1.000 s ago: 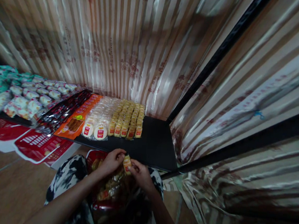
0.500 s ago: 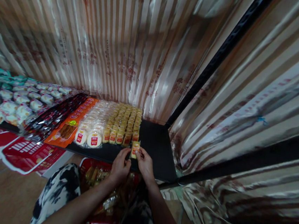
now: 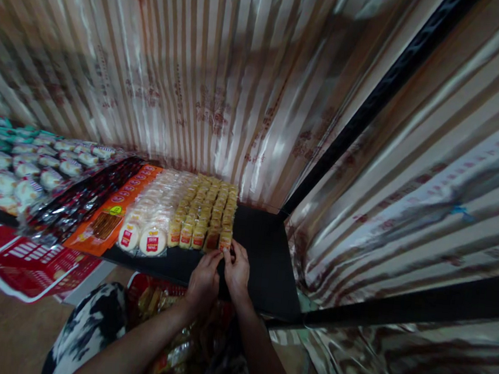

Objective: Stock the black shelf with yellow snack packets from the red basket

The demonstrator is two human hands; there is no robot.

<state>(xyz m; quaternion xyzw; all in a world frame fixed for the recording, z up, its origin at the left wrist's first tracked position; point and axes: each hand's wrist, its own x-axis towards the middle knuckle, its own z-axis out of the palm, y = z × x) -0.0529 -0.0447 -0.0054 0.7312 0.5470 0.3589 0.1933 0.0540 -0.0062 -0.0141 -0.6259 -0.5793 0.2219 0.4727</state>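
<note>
A small yellow wrapped snack packet [image 3: 225, 240] with a red label stands at the front of the rightmost row of like packets [image 3: 207, 209] on a black shelf [image 3: 265, 247]. My right hand [image 3: 237, 269] is closed at its right side, thumb and fingers pinching its lower edge. From the left, my left hand [image 3: 205, 278] meets the same packet at its bottom, fingers bent and pressed together; its fingertips are partly hidden. Below my hands a red basket [image 3: 134, 285] holds several loose yellow wrapped packets, partly covered by my forearms.
Left along the shelf lie clear-wrapped round white cakes [image 3: 153, 241], orange packs [image 3: 103, 227], dark shiny packs [image 3: 85, 197] and white wrapped pieces [image 3: 28, 189]. Another red basket [image 3: 32, 266] is below. A black post [image 3: 347, 132] and striped sheeting [image 3: 190, 69] bound the shelf.
The packet in my hands has gone from in front of the rightmost row to against its front end. Both hands moved with it, and the view shifted slightly.
</note>
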